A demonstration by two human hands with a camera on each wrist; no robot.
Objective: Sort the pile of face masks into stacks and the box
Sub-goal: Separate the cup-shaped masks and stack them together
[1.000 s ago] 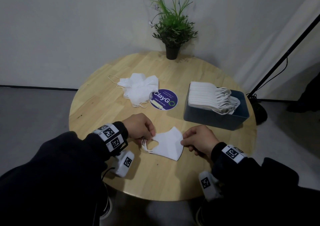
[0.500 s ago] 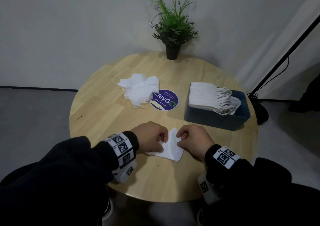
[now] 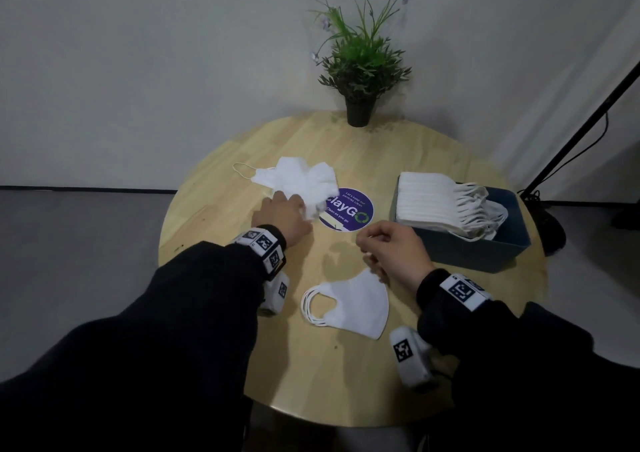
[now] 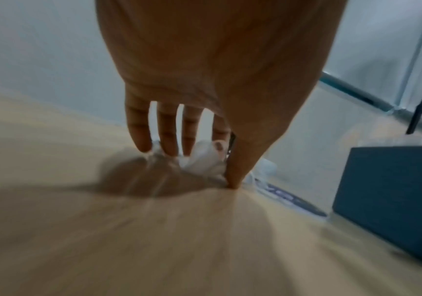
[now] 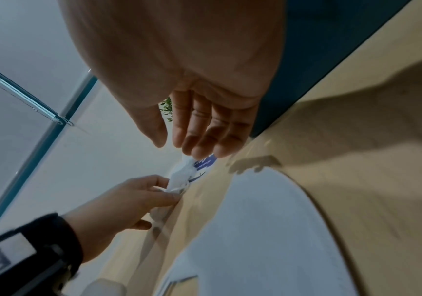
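Observation:
A loose pile of white face masks [image 3: 298, 179] lies at the far left of the round wooden table [image 3: 346, 385]. My left hand [image 3: 300, 209] reaches it with straight, spread fingers touching the pile's near edge [image 4: 201, 160], thumb tip on the wood. A few folded white masks [image 3: 349, 304] lie stacked near the front, ear loops to the left. My right hand [image 3: 367, 254] hovers just behind them, fingers [image 5: 199, 144] relaxed and holding nothing. A dark blue box [image 3: 485, 247] at the right holds a row of several folded masks [image 3: 429, 203].
A round purple sticker [image 3: 349, 210] lies between the pile and the box. A potted plant [image 3: 360, 70] stands at the table's far edge. A black stand leg [image 3: 588, 122] and its cable run down by the wall at the right.
Both hands have let go of the folded mask, which now lies flat near the front. The left hand has moved out to the far pile; the right has lifted away.

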